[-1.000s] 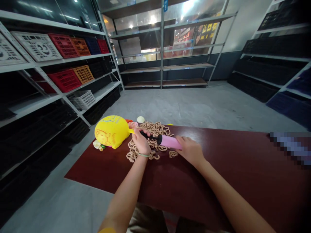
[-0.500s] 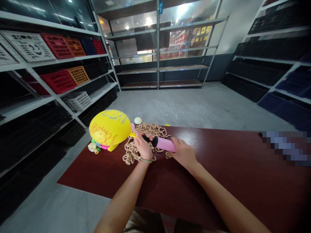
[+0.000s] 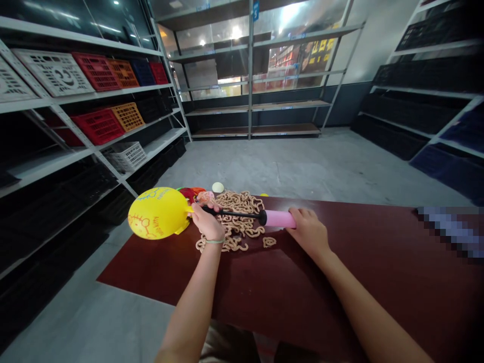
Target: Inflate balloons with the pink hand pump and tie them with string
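A yellow balloon (image 3: pixel 158 213), printed with drawings, is inflated at the left, its neck running into my left hand. My left hand (image 3: pixel 207 224) is closed around the balloon neck and the black end of a balloon pump (image 3: pixel 280 219). The pump lies level across my view, its thin black rod showing between the black end and the pink barrel. On the barrel's far right end my right hand (image 3: pixel 310 233) is closed. Beneath the pump a heap of beige chain (image 3: pixel 239 202) is spread on the table, partly hidden by my left hand.
Deflated coloured balloons (image 3: pixel 191 193) lie behind the yellow one on the brown table (image 3: pixel 264 292). A pale round thing (image 3: pixel 218 187) is at the back edge. A blurred-out object (image 3: pixel 454 229) is at the right. Shelves with crates (image 3: pixel 100 126) stand around.
My hands have moved apart, my right hand going right with the pink barrel, and the black rod now shows at length. The balloon has shifted left and turned, uncovering the coloured balloons behind.
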Motion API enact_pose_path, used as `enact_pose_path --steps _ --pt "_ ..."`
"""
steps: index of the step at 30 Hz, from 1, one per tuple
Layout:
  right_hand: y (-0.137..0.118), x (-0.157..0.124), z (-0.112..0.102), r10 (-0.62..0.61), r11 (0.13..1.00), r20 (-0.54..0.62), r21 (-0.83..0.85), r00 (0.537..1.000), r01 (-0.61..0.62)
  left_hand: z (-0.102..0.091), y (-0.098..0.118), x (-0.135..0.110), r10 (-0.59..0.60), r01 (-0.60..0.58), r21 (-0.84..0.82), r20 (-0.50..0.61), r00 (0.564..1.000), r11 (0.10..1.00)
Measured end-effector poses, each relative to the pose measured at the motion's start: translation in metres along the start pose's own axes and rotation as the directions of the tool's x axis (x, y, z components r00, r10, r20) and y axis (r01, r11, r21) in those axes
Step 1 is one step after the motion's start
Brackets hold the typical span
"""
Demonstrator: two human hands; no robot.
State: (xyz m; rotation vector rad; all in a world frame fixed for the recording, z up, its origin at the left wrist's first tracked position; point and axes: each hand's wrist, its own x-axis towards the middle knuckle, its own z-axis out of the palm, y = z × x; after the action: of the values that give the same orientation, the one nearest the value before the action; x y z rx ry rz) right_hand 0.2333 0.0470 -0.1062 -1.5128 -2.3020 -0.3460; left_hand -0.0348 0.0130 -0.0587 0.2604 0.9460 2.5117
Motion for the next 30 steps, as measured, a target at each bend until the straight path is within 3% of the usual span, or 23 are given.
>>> enact_pose_path --steps 3,7,10,15,22,26,30 --pt "-0.017 -0.004 -0.002 -0.040 0.999 0.023 0.034 0.999 0.039 0.001 -0.004 -0.012 0.017 -0.017 0.016 -0.014 1.000 1.000" --pt "-0.040 -0.013 -0.006 -0.088 0.991 0.040 0.105 0.995 0.083 0.004 -0.019 -0.046 -0.062 0.046 0.101 0.160 0.985 0.994" --pt "-0.047 -0.016 -0.007 -0.097 0.988 0.042 0.128 0.994 0.091 0.006 -0.026 -0.059 -0.130 0.113 0.086 0.231 0.964 0.990" --pt "-0.031 -0.007 -0.006 -0.139 0.987 0.013 0.089 0.990 0.137 0.004 -0.015 -0.041 -0.105 0.098 0.039 0.221 0.970 0.994" --pt "0.001 -0.001 -0.001 -0.051 0.998 0.003 0.035 0.999 0.050 0.003 0.008 -0.007 -0.026 0.027 -0.017 0.060 0.998 0.999" --pt "-0.013 -0.008 0.002 -0.085 0.993 0.013 0.079 0.996 0.084 0.003 0.008 -0.011 0.007 -0.006 -0.021 0.036 0.999 1.000" --pt "-0.040 -0.017 0.003 -0.117 0.977 0.046 0.182 0.992 0.107 0.004 -0.008 -0.038 -0.048 0.043 0.030 0.162 0.986 0.999"
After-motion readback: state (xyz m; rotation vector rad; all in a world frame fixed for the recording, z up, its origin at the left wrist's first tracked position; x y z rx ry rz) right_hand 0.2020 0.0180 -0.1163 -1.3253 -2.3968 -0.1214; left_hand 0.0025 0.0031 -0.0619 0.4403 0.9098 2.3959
